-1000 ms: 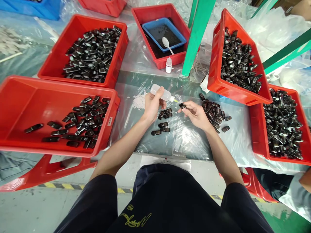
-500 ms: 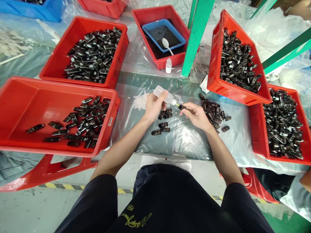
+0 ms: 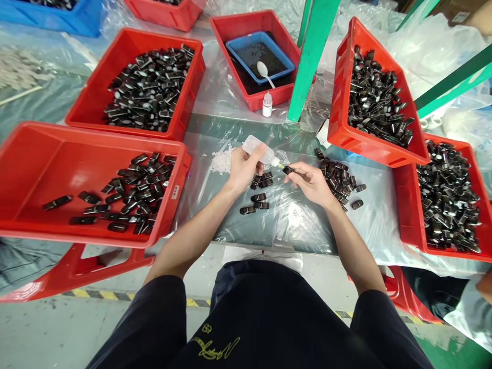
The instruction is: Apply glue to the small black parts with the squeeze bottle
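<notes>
My left hand [image 3: 245,166] is closed around a translucent white squeeze bottle [image 3: 257,147], tilted with its thin yellowish tip pointing right and down. Between the fingers of my right hand [image 3: 309,182] is a small glossy black part [image 3: 287,169], shaped like a toy car body. The bottle's tip meets this part, or nearly so; the exact contact is too small to tell. Several similar black parts [image 3: 260,197] lie in short rows below my left hand. A looser pile of them [image 3: 340,177] spreads to the right of my right hand. White bits [image 3: 222,161] are heaped left of the bottle.
Red bins of black parts stand on the left [image 3: 92,177], back left [image 3: 134,82], back right [image 3: 378,97] and right [image 3: 448,200]. Behind my hands, a red bin [image 3: 249,100] holds a blue tray with a white spoon. A small bottle [image 3: 267,104] stands by a green post [image 3: 313,61].
The view has shifted very slightly. Both hands, the squeeze bottle and the black part stay in nearly the same place.
</notes>
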Demonstrator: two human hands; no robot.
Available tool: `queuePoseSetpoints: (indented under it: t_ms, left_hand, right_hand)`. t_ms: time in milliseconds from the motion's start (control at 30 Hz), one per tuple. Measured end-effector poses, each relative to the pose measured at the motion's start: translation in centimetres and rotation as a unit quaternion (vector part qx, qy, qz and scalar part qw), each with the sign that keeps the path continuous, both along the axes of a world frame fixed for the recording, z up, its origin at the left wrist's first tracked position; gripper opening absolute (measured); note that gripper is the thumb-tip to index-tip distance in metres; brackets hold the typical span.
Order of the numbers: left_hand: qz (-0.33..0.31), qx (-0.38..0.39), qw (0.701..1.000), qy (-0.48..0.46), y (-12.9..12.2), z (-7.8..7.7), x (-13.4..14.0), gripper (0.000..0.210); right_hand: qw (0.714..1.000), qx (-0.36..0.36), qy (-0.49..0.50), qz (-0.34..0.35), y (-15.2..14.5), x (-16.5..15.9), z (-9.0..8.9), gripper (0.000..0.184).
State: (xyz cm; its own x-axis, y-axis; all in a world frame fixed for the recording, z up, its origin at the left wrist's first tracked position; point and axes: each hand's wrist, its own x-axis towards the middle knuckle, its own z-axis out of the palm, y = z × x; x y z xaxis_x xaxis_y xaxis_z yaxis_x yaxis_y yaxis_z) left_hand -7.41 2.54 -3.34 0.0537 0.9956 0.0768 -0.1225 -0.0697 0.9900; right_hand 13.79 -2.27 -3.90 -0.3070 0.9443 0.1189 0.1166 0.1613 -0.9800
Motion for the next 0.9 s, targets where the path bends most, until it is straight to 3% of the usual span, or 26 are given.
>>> queuePoseSetpoints:
  t_ms: [433,600,900]
  left_hand:
    - [0.011,-0.022,1.0,-0.004,0.0,-0.1,0.0,0.063]
    - [0.002,-0.038,0.999,-0.035,0.0,-0.1,0.0,0.06]
    - [-0.015,-0.055,0.997,-0.058,-0.1,0.4,0.0,0.059]
  right_hand:
    - [0.997,-0.043,0.054,0.038,0.0,0.1,0.2,0.059]
    - [0.996,-0.05,0.066,0.036,0.0,0.1,-0.1,0.054]
    - [0.998,0.002,0.023,-0.052,-0.2,-0.6,-0.6,0.051]
